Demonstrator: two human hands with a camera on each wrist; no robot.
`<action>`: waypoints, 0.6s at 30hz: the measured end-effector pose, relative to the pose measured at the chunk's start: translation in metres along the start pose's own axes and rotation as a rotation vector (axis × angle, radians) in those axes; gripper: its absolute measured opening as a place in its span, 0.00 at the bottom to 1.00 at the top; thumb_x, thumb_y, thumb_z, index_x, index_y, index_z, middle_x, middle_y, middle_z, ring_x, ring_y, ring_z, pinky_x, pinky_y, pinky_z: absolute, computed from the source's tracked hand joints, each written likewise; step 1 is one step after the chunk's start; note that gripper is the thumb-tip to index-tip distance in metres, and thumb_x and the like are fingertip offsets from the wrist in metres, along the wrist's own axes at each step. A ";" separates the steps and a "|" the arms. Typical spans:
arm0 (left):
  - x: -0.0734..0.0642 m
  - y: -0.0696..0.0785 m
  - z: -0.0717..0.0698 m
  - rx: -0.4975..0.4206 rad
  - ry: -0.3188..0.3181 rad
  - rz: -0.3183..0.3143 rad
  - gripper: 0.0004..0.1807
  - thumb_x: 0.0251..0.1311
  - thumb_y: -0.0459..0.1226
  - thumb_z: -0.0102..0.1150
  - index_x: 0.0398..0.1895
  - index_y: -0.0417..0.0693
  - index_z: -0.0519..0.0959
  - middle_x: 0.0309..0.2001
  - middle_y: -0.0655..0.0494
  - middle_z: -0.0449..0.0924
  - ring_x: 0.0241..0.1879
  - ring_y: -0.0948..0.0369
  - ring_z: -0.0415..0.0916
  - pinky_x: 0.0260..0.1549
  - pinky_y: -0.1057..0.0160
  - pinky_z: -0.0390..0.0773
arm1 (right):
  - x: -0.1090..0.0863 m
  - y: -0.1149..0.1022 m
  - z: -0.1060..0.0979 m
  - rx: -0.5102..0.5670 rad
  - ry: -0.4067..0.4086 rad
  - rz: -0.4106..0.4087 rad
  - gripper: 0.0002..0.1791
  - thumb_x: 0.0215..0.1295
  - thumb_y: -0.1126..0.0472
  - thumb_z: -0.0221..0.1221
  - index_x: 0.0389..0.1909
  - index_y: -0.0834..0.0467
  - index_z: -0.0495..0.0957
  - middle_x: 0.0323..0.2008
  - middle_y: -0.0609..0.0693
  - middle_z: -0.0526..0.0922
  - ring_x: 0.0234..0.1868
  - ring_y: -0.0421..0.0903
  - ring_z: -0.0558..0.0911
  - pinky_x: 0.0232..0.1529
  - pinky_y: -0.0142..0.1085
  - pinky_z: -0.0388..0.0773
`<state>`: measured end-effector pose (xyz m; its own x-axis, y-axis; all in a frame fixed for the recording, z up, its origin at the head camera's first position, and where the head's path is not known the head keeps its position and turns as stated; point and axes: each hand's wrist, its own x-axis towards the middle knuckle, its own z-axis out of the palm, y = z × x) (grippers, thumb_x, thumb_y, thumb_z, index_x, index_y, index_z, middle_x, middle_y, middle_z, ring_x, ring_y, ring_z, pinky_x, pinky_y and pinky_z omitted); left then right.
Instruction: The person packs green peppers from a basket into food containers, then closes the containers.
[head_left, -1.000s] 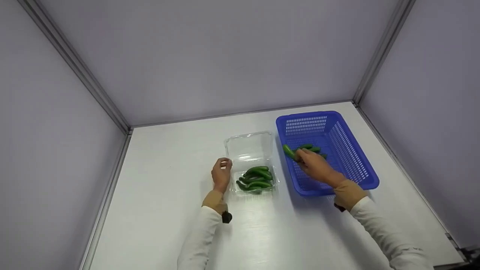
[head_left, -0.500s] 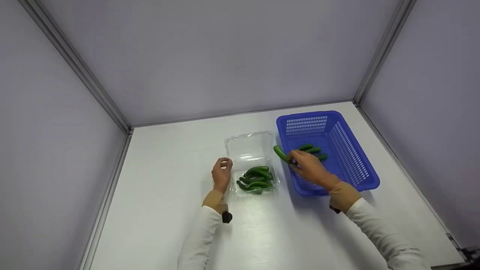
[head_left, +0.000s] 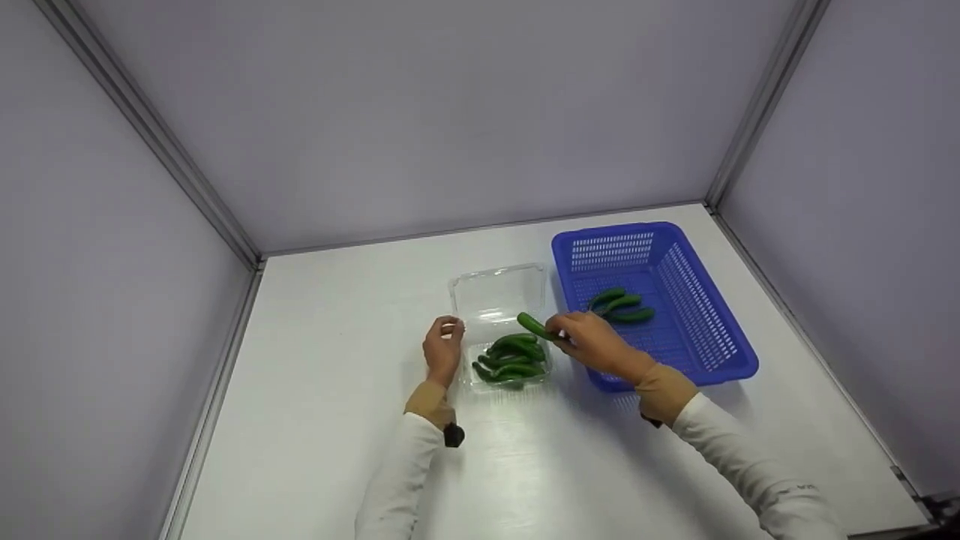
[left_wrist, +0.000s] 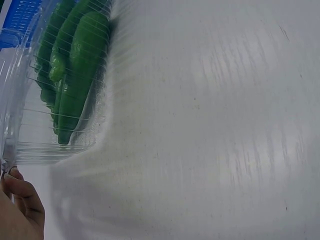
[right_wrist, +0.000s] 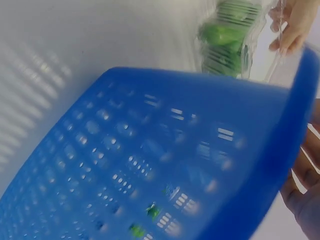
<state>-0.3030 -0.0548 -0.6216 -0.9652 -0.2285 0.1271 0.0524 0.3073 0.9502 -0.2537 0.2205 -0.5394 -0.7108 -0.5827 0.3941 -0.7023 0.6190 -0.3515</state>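
My right hand [head_left: 596, 341] pinches a curved green chili pepper [head_left: 534, 325] by one end, its free end pointing left above the container in the head view. The clear plastic clamshell container [left_wrist: 47, 152] stands with its lid [head_left: 499, 291] folded back, and several green chili peppers [head_left: 517, 358] lie side by side in its base. At the container's left edge, near the hinge, my left hand [head_left: 442, 349] pinches the rim between thumb and fingers. In the right wrist view the basket wall covers part of my right hand [right_wrist: 307, 185], and the held pepper is hidden.
A blue perforated plastic basket [head_left: 701, 311] stands right of the container, with 3 green chili peppers [head_left: 621, 303] on its floor. White table surface [head_left: 337, 360] lies to the left. Grey panels [head_left: 480, 112] enclose the back and sides.
My right hand has carried the pepper leftward out of the basket, over its rim, to above the container. My left hand and the container have stayed in place.
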 end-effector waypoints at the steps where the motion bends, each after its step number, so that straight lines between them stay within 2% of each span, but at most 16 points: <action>1: 0.000 0.000 0.000 0.000 0.003 0.002 0.05 0.67 0.32 0.60 0.42 0.39 0.81 0.36 0.45 0.83 0.39 0.50 0.79 0.36 0.55 0.75 | 0.002 -0.001 0.002 0.006 -0.014 -0.009 0.11 0.57 0.74 0.67 0.41 0.63 0.81 0.36 0.55 0.85 0.35 0.53 0.84 0.36 0.45 0.80; 7: 0.000 -0.001 0.001 0.007 0.022 0.025 0.04 0.66 0.31 0.61 0.40 0.39 0.81 0.36 0.45 0.83 0.39 0.50 0.80 0.36 0.55 0.76 | 0.010 -0.006 0.013 0.025 -0.105 -0.059 0.12 0.55 0.76 0.65 0.40 0.63 0.82 0.35 0.54 0.86 0.35 0.51 0.83 0.37 0.45 0.79; 13: -0.001 -0.002 0.002 0.008 0.014 0.017 0.05 0.67 0.31 0.60 0.42 0.38 0.81 0.36 0.45 0.83 0.39 0.49 0.79 0.36 0.54 0.75 | 0.015 -0.010 0.022 -0.008 -0.162 -0.046 0.08 0.56 0.73 0.67 0.37 0.62 0.83 0.33 0.53 0.85 0.34 0.51 0.81 0.37 0.45 0.78; 18: -0.001 -0.001 0.002 0.007 0.008 0.027 0.05 0.67 0.31 0.59 0.42 0.37 0.81 0.37 0.45 0.82 0.40 0.49 0.79 0.37 0.53 0.76 | 0.018 -0.012 0.028 0.003 -0.205 -0.031 0.09 0.55 0.75 0.65 0.37 0.63 0.83 0.33 0.54 0.85 0.35 0.51 0.82 0.39 0.45 0.78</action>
<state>-0.3030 -0.0529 -0.6231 -0.9615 -0.2272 0.1545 0.0761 0.3202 0.9443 -0.2591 0.1880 -0.5515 -0.6818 -0.6963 0.2242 -0.7238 0.5979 -0.3445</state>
